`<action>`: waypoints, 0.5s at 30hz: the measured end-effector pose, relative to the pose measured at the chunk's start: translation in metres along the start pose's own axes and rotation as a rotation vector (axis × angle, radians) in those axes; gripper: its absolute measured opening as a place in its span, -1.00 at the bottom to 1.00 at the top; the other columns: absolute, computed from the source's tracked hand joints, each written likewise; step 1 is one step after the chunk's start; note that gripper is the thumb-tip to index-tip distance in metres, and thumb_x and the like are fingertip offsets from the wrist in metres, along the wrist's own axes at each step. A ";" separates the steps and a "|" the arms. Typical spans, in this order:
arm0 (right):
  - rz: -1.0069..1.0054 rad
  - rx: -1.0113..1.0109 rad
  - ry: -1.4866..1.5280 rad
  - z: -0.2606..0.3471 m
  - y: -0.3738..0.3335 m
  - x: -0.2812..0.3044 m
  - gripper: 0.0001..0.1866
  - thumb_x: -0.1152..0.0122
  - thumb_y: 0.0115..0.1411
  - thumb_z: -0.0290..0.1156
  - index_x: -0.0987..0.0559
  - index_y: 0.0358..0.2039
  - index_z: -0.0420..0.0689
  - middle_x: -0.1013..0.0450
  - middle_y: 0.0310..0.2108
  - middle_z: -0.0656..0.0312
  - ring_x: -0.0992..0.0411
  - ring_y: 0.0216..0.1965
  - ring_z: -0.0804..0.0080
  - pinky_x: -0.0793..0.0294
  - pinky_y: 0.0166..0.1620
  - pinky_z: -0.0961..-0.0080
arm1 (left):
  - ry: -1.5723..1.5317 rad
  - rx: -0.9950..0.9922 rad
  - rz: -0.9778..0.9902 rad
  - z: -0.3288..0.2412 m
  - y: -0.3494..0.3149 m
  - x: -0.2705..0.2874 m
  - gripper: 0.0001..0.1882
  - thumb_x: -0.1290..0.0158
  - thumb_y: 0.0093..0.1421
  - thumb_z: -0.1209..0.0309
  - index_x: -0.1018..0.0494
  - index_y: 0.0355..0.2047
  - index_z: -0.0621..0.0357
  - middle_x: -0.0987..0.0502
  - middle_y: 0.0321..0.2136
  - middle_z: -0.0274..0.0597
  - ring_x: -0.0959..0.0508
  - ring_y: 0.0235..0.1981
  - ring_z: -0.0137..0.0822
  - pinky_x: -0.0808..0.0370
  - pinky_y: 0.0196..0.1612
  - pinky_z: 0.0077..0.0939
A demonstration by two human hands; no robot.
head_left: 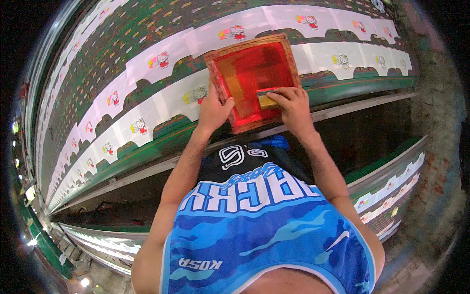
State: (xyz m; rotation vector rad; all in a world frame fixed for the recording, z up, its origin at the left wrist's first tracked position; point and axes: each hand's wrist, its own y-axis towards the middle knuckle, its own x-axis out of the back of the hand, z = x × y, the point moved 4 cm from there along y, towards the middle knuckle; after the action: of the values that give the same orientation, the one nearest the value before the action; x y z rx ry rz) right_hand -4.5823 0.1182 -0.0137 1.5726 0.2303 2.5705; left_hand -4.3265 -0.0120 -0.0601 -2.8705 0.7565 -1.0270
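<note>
A wooden screen-printing frame lies tilted across the near row of printed white fabric pieces. Its mesh is coated with red ink, with a yellowish-brown patch on the left side. My left hand grips the frame's lower left side, thumb over the wooden edge. Inside the frame, at the lower right, my right hand holds a short squeegee with a yellowish face against the inked mesh. The fingers of that hand are wrapped over the squeegee's top, hiding its right end.
A long green printing table carries rows of white pieces with small cartoon cat prints, in red or yellow. Its pale edge rail runs between me and the pieces. Behind me stands a second table with similar pieces. Paved floor shows at the right.
</note>
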 end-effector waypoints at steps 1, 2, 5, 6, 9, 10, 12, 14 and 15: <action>0.018 0.000 -0.014 -0.020 -0.001 0.006 -0.39 -0.33 0.11 -0.63 -0.76 0.17 0.16 -0.63 0.13 0.30 -0.51 0.21 0.12 -0.32 0.37 -0.09 | 0.008 0.012 0.005 -0.014 0.007 -0.016 0.07 -0.27 0.30 0.21 0.06 0.65 0.27 -0.75 -0.11 0.38 -0.76 -0.13 0.40 -0.71 0.01 0.19; 0.028 0.002 -0.015 -0.034 -0.002 0.013 -0.40 -0.32 0.12 -0.64 -0.77 0.17 0.15 -0.63 0.14 0.29 -0.51 0.21 0.10 -0.35 0.37 -0.08 | 0.011 0.025 0.010 -0.024 0.013 -0.029 0.07 -0.27 0.30 0.20 0.06 0.65 0.27 -0.75 -0.11 0.38 -0.76 -0.13 0.40 -0.71 0.01 0.19; 0.059 0.000 -0.011 -0.062 -0.007 0.025 -0.41 -0.31 0.15 -0.64 -0.76 0.18 0.11 -0.62 0.15 0.25 -0.51 0.22 0.07 -0.38 0.37 -0.11 | 0.004 0.075 0.025 -0.036 0.021 -0.052 0.13 -0.27 0.28 0.23 0.14 0.70 0.18 -0.76 -0.06 0.34 -0.78 -0.11 0.35 -0.72 0.03 0.13; 0.069 -0.008 -0.005 -0.067 -0.008 0.022 -0.40 -0.32 0.15 -0.64 -0.76 0.19 0.12 -0.62 0.15 0.25 -0.51 0.23 0.07 -0.36 0.38 -0.16 | 0.009 0.117 0.038 -0.041 0.022 -0.055 0.15 -0.26 0.27 0.24 0.16 0.71 0.16 -0.76 -0.05 0.33 -0.78 -0.10 0.33 -0.72 0.05 0.11; 0.084 -0.066 -0.012 -0.065 -0.006 0.024 -0.39 -0.33 0.16 -0.63 -0.74 0.21 0.13 -0.62 0.14 0.25 -0.52 0.22 0.09 -0.27 0.44 -0.35 | -0.082 0.125 0.048 -0.036 0.027 -0.059 0.10 -0.28 0.30 0.25 0.08 0.72 0.01 -0.73 0.11 0.28 -0.77 0.07 0.23 -0.67 0.19 0.03; 0.086 -0.090 -0.019 -0.062 -0.005 0.026 -0.39 -0.34 0.16 -0.63 -0.74 0.22 0.14 -0.62 0.13 0.26 -0.53 0.21 0.10 -0.23 0.46 -0.42 | -0.068 0.108 0.025 -0.034 0.025 -0.060 0.09 -0.29 0.30 0.25 0.06 0.72 0.01 -0.73 0.11 0.26 -0.77 0.08 0.21 -0.67 0.20 0.02; 0.126 -0.097 -0.076 -0.056 0.000 0.023 -0.39 -0.41 0.14 -0.56 -0.73 0.23 0.19 -0.63 0.10 0.29 -0.56 0.19 0.12 -0.13 0.49 -0.58 | -0.045 0.063 -0.028 -0.032 0.025 -0.060 0.07 -0.29 0.29 0.24 0.00 0.71 0.02 -0.74 0.11 0.22 -0.77 0.09 0.18 -0.67 0.20 -0.01; 0.175 -0.086 -0.120 -0.050 -0.001 0.024 -0.41 -0.43 0.17 -0.53 -0.72 0.23 0.21 -0.64 0.07 0.32 -0.58 0.17 0.15 -0.08 0.51 -0.64 | -0.022 0.058 -0.012 -0.030 0.024 -0.061 0.12 -0.27 0.26 0.25 0.08 0.72 0.08 -0.76 0.04 0.24 -0.79 -0.01 0.21 -0.69 0.12 0.00; 0.203 -0.071 -0.135 -0.045 -0.004 0.027 -0.43 -0.40 0.21 -0.53 -0.73 0.23 0.20 -0.64 0.07 0.32 -0.58 0.16 0.18 -0.09 0.51 -0.62 | -0.013 0.057 -0.002 -0.030 0.022 -0.061 0.15 -0.25 0.24 0.25 0.12 0.72 0.11 -0.76 0.01 0.25 -0.79 -0.06 0.23 -0.70 0.08 0.00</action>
State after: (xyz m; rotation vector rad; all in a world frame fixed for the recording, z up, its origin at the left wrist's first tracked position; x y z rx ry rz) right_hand -4.6348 0.1244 -0.0109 1.8198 -0.0357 2.5685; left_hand -4.3947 0.0005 -0.0768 -2.8272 0.7119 -1.0126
